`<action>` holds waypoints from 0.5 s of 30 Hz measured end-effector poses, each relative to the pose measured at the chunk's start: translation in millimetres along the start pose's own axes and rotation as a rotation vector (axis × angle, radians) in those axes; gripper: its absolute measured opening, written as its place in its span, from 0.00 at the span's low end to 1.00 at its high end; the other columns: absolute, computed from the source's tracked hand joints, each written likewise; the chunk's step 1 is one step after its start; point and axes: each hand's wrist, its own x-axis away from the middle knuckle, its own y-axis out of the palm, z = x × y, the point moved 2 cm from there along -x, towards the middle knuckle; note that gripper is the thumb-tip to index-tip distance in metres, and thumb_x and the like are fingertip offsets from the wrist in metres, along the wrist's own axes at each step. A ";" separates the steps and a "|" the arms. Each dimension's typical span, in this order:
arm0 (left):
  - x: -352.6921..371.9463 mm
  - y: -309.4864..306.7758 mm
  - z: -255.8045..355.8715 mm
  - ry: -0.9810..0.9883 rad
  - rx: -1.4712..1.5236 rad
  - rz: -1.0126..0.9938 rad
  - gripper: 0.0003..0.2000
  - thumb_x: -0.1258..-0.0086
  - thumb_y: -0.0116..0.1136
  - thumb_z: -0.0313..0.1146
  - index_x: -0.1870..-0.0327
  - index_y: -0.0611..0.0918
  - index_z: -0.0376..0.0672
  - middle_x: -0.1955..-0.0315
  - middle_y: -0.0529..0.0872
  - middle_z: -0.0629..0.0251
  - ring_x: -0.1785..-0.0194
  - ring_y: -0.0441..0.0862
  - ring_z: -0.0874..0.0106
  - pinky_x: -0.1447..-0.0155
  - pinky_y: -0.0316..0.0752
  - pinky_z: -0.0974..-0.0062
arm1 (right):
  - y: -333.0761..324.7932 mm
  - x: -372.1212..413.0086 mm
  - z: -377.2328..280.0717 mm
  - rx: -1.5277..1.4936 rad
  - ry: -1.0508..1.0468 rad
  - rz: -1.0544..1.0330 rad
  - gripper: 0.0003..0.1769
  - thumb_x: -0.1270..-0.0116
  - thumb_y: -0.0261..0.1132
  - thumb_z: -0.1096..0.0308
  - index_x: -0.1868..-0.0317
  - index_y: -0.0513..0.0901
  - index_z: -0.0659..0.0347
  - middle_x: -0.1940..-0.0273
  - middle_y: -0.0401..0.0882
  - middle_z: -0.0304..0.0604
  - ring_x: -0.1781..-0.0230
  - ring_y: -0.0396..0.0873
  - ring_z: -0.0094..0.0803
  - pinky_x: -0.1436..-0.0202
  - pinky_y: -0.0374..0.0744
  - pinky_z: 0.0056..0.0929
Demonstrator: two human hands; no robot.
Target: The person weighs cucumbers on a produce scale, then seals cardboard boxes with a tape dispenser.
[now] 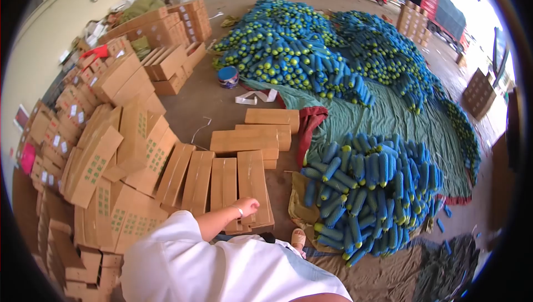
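My left hand (247,206) is over the near end of a closed brown cardboard box (252,177), one of several long boxes standing side by side in front of me. Its fingers look curled in, but whether they touch the box or hold anything is too small to tell. A bracelet is on that wrist. My right hand is outside the picture; only a bit of bare skin shows at the bottom edge. Right of the boxes lies a heap of green produce in blue net sleeves (361,185), beside my sandalled foot.
Stacked flat and folded cartons (139,141) fill the left side. Larger netted produce heaps (288,46) lie on a green tarp (355,118) ahead. A blue tub (228,77) stands on the floor. Vehicles, including a red truck (438,16), are at the back right.
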 end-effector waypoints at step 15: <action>143.9 49.5 21.0 -0.828 0.186 0.171 0.19 0.35 0.54 0.52 0.69 0.84 0.43 0.67 0.85 0.54 0.62 0.82 0.59 0.56 0.74 0.63 | -47.9 -276.8 -154.7 0.471 -0.272 -0.200 0.38 0.58 0.69 0.39 0.54 0.76 0.61 0.55 0.81 0.56 0.53 0.80 0.51 0.50 0.77 0.42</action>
